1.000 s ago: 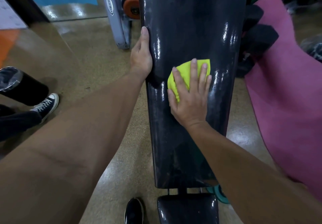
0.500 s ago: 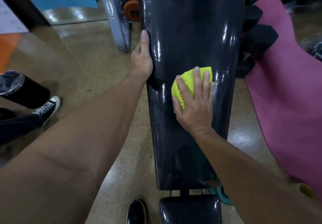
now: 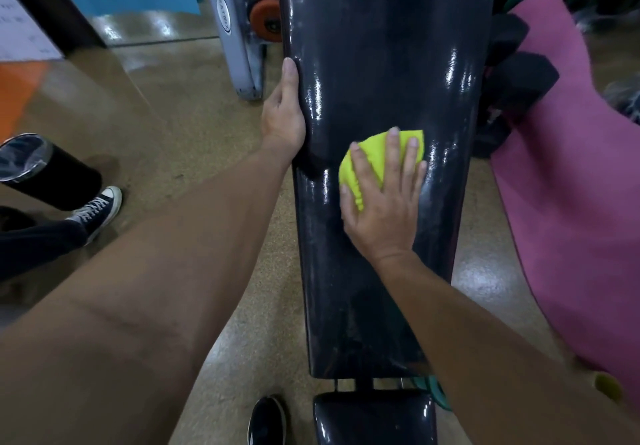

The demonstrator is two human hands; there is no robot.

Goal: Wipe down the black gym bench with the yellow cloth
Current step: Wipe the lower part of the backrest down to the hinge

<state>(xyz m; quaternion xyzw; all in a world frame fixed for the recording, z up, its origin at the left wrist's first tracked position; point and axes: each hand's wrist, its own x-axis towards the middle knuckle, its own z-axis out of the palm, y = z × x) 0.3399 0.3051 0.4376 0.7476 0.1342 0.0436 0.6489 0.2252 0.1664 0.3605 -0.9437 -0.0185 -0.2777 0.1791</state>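
Nearest to us, a black shoe (image 3: pixel 267 420) stood on the floor beside the small seat pad (image 3: pixel 375 418), from which the black gym bench (image 3: pixel 381 63) ran away up the middle of the view. At mid-length we pressed the yellow cloth (image 3: pixel 372 162) flat against the glossy pad under our right hand (image 3: pixel 384 202), fingers spread open over it, while our left hand (image 3: pixel 284 112) clasped the bench's left edge, thumb lying along the rim. Farther off lay a pink mat (image 3: pixel 571 167) to the right, dark dumbbells (image 3: pixel 512 81) beside the bench, and an orange wheel (image 3: pixel 265 16) behind it.
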